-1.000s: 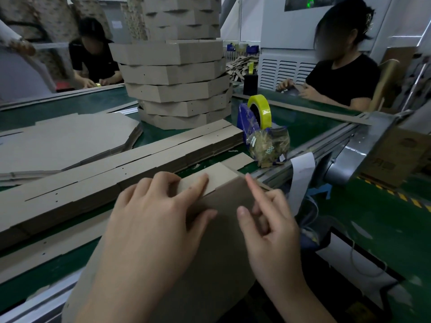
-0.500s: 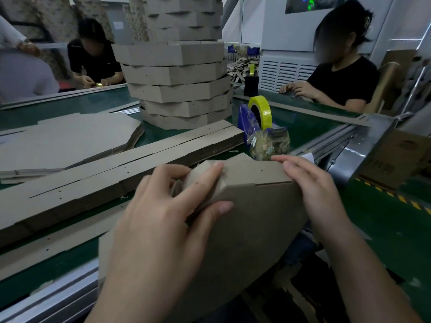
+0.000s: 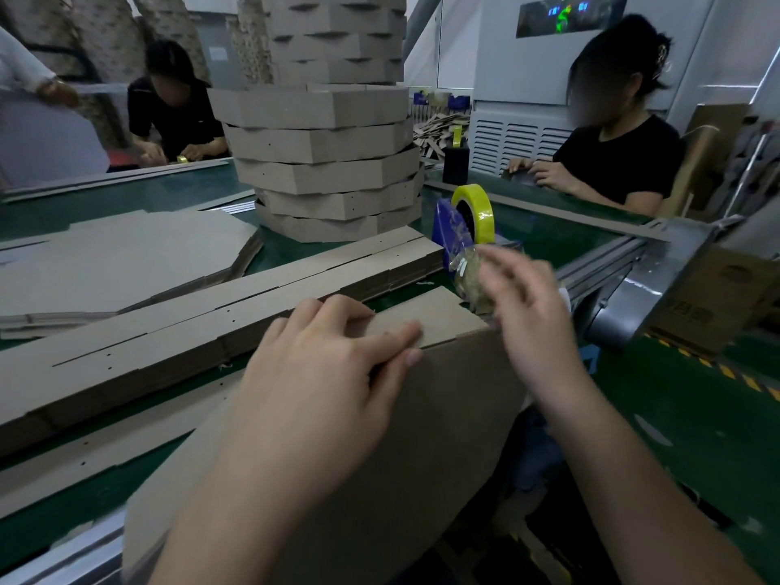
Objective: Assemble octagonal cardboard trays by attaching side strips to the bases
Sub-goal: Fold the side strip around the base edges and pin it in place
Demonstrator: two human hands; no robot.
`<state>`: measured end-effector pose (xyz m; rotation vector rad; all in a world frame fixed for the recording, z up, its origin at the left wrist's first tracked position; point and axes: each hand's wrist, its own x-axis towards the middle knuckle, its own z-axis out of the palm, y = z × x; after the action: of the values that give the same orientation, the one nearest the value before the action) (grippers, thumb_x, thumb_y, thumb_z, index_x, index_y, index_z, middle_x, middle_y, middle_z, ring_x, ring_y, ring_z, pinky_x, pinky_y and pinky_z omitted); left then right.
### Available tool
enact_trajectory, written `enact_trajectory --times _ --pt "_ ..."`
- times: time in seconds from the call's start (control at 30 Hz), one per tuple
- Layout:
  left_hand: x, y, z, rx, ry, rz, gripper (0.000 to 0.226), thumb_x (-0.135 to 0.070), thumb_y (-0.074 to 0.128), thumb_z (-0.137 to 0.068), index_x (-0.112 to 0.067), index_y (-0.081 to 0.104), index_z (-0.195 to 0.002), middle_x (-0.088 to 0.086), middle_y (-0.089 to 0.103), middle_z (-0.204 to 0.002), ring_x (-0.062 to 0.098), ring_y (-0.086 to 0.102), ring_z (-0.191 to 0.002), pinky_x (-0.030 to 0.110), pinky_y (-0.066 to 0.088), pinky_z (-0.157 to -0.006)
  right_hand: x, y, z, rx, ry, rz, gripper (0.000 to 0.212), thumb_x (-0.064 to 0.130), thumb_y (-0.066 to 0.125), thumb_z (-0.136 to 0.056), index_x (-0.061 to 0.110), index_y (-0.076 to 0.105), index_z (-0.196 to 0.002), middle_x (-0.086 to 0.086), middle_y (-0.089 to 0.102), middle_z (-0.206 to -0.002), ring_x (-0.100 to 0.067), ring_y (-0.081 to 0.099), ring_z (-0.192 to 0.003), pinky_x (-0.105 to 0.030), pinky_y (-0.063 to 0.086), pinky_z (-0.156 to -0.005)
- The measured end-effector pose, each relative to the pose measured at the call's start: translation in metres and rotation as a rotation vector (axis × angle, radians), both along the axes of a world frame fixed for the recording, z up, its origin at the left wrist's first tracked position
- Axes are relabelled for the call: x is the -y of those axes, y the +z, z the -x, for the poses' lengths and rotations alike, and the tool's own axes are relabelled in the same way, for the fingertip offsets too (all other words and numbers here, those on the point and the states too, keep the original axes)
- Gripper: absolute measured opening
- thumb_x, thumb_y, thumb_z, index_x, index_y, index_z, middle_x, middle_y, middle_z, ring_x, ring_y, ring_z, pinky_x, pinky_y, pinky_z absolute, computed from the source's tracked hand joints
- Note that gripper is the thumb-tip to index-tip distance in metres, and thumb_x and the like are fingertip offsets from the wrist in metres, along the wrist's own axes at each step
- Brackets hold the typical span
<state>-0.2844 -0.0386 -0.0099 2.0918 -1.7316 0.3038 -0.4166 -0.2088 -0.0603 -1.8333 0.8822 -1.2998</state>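
The left hand (image 3: pixel 320 373) pinches a side strip (image 3: pixel 434 314) onto the top edge of an octagonal base (image 3: pixel 456 415) that leans at the green conveyor belt's (image 3: pixel 139 196) front edge. Its fingers lie over the strip and its thumb is on the base. The right hand (image 3: pixel 527 323) is blurred and loose-fingered, apart from the left, and hovers just beside the strip's right end, before the tape dispenser (image 3: pixel 464 221).

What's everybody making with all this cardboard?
A person is building a cardboard tray. Their left hand pinches a side strip onto the top edge of a base propped at the edge of the table. Their right hand, blurred and holding nothing, hovers by the tape dispenser. Finished trays are stacked behind, and another person works across the table.
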Motion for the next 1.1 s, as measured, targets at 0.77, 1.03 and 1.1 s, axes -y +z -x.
enact_trajectory --times 0.77,1.03,1.1 --pt "-0.001 -0.007 -0.011 -0.028 0.035 0.061 0.036 -0.050 0.042 -0.089 -0.045 0.066 -0.114 -0.004 0.065 -0.105 0.023 0.058 -0.095 0.033 0.041 -0.067 0.107 0.020 -0.011 0.504 -0.169 -0.575 0.016 0.008 0.066 -0.076 0.014 0.069 -0.060 0.004 0.055 -0.059 -0.003 0.032 -0.036 -0.021 0.032 -0.050" --pt "0.000 -0.008 -0.012 -0.046 0.025 0.071 0.037 -0.050 0.041 -0.089 -0.043 0.067 -0.114 -0.006 0.064 -0.105 0.020 0.057 -0.097 0.033 0.043 -0.070 0.091 -0.025 0.018 -0.136 -0.352 -0.155 0.027 0.015 0.069 -0.081 0.002 0.064 -0.058 -0.001 0.060 -0.057 -0.014 0.057 -0.066 -0.033 0.046 -0.079" --pt "0.000 -0.009 -0.013 -0.051 0.030 0.076 0.037 -0.050 0.040 -0.089 -0.043 0.067 -0.113 -0.007 0.063 -0.105 0.019 0.056 -0.097 0.032 0.042 -0.070 0.082 -0.023 0.025 -0.232 -0.472 -0.073 0.025 0.016 0.069 -0.083 -0.001 0.069 -0.064 -0.003 0.063 -0.065 -0.022 0.062 -0.084 -0.033 0.044 -0.084"
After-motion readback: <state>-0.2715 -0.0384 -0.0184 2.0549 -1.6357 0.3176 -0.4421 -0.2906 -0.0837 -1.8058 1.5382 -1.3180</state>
